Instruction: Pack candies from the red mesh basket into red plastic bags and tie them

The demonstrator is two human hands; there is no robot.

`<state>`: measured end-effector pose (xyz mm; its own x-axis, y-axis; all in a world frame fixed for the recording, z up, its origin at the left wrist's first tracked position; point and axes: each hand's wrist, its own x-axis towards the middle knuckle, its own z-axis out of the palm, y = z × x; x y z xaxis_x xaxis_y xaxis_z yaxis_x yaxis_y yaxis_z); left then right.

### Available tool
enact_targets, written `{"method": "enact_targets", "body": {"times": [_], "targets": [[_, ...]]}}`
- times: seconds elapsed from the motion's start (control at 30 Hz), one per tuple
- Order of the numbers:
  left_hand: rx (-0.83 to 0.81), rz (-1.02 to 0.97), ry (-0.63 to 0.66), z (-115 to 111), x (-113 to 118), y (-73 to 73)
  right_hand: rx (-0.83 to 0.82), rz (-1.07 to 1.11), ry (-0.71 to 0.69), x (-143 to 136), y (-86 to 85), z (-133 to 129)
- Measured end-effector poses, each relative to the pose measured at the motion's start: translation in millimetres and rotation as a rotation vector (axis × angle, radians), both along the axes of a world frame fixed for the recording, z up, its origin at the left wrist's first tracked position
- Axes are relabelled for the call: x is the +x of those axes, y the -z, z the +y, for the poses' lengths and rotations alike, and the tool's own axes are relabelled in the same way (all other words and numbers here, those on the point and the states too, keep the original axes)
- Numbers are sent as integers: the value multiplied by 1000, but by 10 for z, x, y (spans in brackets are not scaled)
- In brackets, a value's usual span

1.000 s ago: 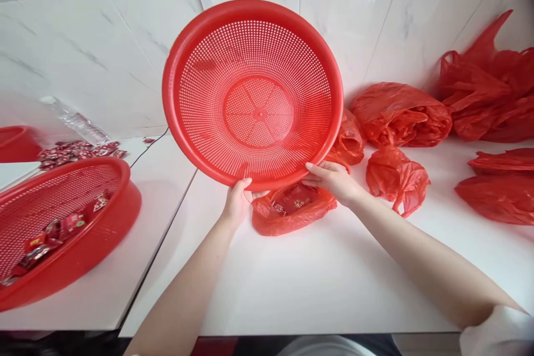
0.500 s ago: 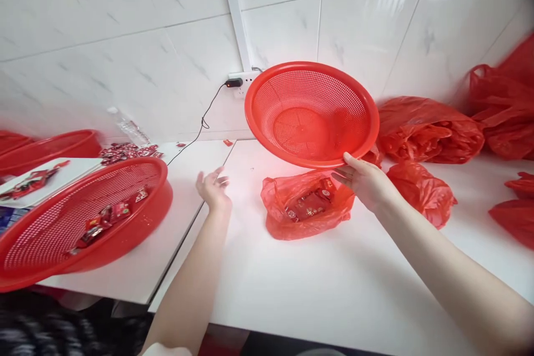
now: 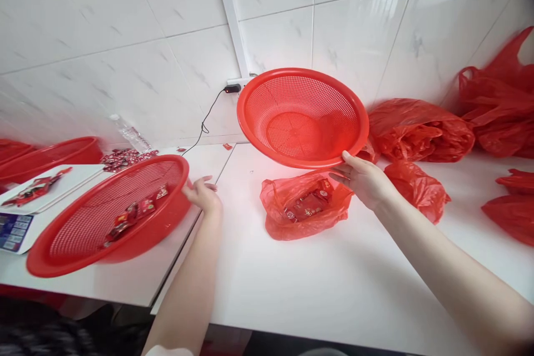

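Observation:
My right hand point(image 3: 364, 181) grips the lower rim of a red mesh basket point(image 3: 298, 133), which is raised and tilted with its inside towards me; it looks empty. Below it an open red plastic bag point(image 3: 292, 228) holds red packets point(image 3: 308, 204). At the left, my left hand point(image 3: 202, 193) is at the right rim of another red mesh basket point(image 3: 137, 253), its fingers partly apart and its thumb side against the rim; whether it grips is unclear. Several small wrapped packets point(image 3: 136, 212) lie in that basket.
A white scale point(image 3: 79, 183) bearing a packet stands behind the left basket, near a clear bottle point(image 3: 131, 134) and a packet pile point(image 3: 123, 159). Red bags point(image 3: 421, 130) line the right back. A black cable point(image 3: 204, 127) hangs from the wall socket.
The left basket has moved right, towards my left hand, uncovering more of the scale. My left hand has shifted left to its rim. The raised basket remains in my right hand.

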<state>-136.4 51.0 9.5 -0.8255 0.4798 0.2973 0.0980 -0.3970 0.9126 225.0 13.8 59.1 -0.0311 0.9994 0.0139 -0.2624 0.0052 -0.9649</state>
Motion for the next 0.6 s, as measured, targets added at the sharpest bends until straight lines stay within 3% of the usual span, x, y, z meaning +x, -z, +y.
{"method": "enact_targets", "body": {"times": [0.17, 0.3, 0.47, 0.6], "targets": [[109, 135, 224, -119, 493, 26, -117, 91, -9, -12, -9, 2], [128, 170, 388, -263, 732, -19, -65, 93, -1, -16, -27, -14], [59, 50, 488, -289, 746, 2, 55, 131, -35, -34, -138, -132], [-123, -25, 622, -244, 672, 5, 11, 164, -198, -152, -282, -386]]}}
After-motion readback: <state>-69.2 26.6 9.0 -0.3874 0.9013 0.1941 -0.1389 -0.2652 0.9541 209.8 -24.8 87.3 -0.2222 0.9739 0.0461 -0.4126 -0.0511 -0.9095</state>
